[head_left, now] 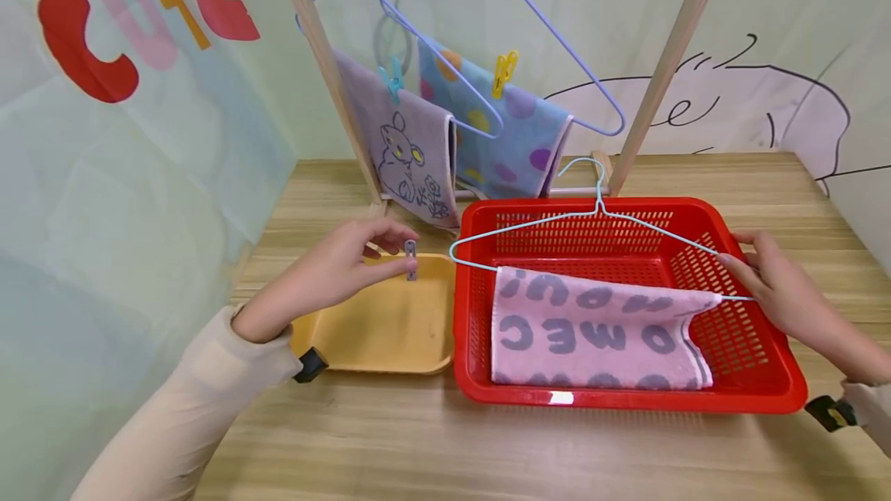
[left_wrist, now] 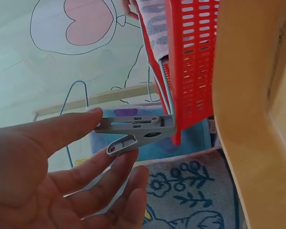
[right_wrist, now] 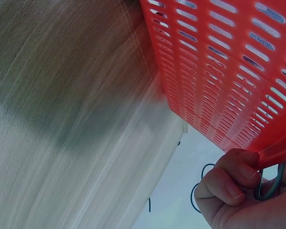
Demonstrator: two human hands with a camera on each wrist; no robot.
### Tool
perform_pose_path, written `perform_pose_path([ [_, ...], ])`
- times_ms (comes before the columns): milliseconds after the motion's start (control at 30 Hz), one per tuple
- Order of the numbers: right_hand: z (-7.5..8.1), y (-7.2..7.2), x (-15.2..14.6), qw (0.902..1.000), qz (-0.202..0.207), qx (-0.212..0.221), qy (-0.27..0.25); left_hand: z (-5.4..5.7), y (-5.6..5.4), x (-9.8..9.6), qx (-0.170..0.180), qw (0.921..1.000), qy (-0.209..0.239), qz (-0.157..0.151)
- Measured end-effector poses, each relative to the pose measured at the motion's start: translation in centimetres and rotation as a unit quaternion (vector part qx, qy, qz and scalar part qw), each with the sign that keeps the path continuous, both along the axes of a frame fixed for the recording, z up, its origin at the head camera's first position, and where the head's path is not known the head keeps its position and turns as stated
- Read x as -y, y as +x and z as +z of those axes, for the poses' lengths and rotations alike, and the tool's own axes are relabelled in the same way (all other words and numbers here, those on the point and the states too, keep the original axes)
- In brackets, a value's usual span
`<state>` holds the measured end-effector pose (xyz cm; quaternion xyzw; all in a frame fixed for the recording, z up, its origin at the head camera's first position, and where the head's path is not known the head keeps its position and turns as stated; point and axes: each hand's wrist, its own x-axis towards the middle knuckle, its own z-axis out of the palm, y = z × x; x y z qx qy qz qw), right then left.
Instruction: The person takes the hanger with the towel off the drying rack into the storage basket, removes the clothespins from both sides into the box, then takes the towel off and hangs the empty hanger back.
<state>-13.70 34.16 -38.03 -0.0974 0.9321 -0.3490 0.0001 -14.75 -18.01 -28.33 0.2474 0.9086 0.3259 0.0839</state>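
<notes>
My left hand (head_left: 334, 265) pinches a grey clothespin (head_left: 411, 261) between thumb and fingertips, above the yellow tray (head_left: 390, 331). In the left wrist view the thumb and a finger press the two handles of the clothespin (left_wrist: 138, 129), its nose toward the red basket. At the right rim of the red basket (head_left: 626, 399), my right hand (head_left: 783, 288) grips one end of a light blue hanger (head_left: 600, 209). Its curled fingers (right_wrist: 229, 183) show in the right wrist view. A pink towel (head_left: 592, 331) with grey letters is draped over the hanger's bottom bar, inside the basket.
Behind the basket stands a wooden rack (head_left: 671, 68) with two purple hangers. A grey towel (head_left: 418, 153) with a blue clothespin (head_left: 393, 82) and a dotted blue towel (head_left: 508, 138) with a yellow clothespin (head_left: 503, 74) hang there. The wooden table (head_left: 418, 439) extends in front.
</notes>
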Motion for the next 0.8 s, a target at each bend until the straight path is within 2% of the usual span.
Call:
perform_pose_path([
  [367,0.0,0.0,0.0,1.0000,-0.002,0.005,0.000,-0.9,0.0,1.0,0.012,0.9997,-0.017,0.009],
  [800,0.0,0.1,0.0,0.9999,0.001,0.006,-0.010,-1.8,-0.3,1.6,0.006,0.9998,-0.009,-0.015],
])
